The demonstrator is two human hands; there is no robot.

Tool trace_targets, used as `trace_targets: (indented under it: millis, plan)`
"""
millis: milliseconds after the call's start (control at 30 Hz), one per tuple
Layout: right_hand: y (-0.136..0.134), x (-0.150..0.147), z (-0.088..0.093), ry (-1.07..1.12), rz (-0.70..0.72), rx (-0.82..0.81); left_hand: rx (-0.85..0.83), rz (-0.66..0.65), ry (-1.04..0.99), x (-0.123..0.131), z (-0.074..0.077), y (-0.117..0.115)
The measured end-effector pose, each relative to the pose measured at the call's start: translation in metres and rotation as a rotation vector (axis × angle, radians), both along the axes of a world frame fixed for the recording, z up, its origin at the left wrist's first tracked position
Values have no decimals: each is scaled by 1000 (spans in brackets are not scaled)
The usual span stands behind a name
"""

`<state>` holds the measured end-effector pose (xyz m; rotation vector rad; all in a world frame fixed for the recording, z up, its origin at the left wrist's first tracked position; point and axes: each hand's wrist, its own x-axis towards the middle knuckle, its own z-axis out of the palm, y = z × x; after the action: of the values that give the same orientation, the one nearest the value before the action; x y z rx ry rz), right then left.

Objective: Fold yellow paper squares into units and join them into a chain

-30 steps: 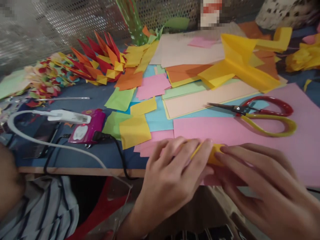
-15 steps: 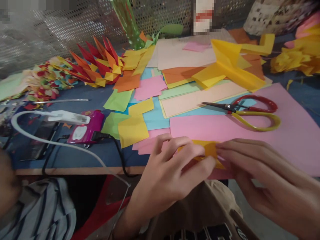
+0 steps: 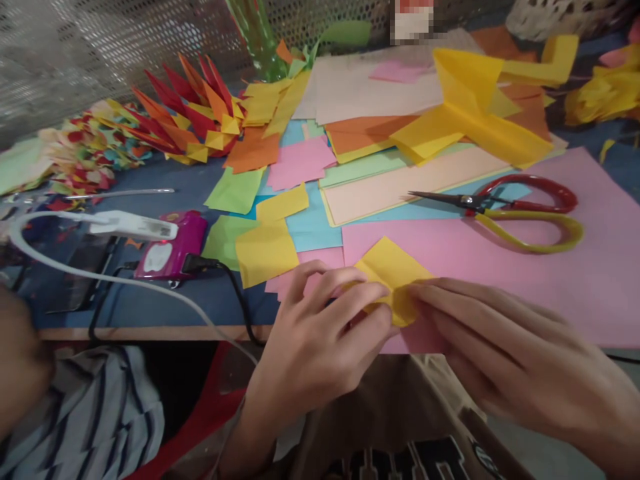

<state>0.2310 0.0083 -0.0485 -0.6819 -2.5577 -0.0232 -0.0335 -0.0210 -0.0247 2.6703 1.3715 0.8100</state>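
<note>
A small yellow sheet of paper (image 3: 387, 263) lies on the pink sheet (image 3: 540, 287) near the table's front edge, between my hands. Its near side curls up, and its far corner points away from me. My left hand (image 3: 325, 327) has bent fingers closed on the paper's left side; its thumb tip is partly hidden. My right hand (image 3: 500, 333) pinches the right side with fingers pressed together. Scissors (image 3: 470, 202) with one red and one yellow handle rest on the papers beyond my right hand, blades pointing left.
Coloured paper pieces (image 3: 300, 163) spread across the blue table. Folded red and orange paper spikes (image 3: 193, 113) stand at the back left. A purple device (image 3: 175, 250) with cables sits left, near a dark phone (image 3: 83, 273). A person in a striped sleeve (image 3: 90, 413) is at the left.
The yellow paper, folded flat under my fingers before, now shows a wider face with its far corner raised into view. My hands have shifted slightly left with it.
</note>
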Motion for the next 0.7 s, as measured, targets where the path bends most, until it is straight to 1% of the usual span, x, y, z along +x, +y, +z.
trace_targets:
  millis: [167,367,467,567,700]
  plan:
    - [1,10,-8,19,53,-40,-54,126,-137,12,-2,0]
    - [0,9,-7,28,78,-46,-146,148,-223,15,0,-1]
    - [-2,9,-5,28,76,-24,-182,202,-276,19,1,1]
    - [-4,10,-4,39,62,-41,-206,265,-275,24,0,2]
    - [-3,11,-5,29,102,-60,-221,312,-242,27,-1,4]
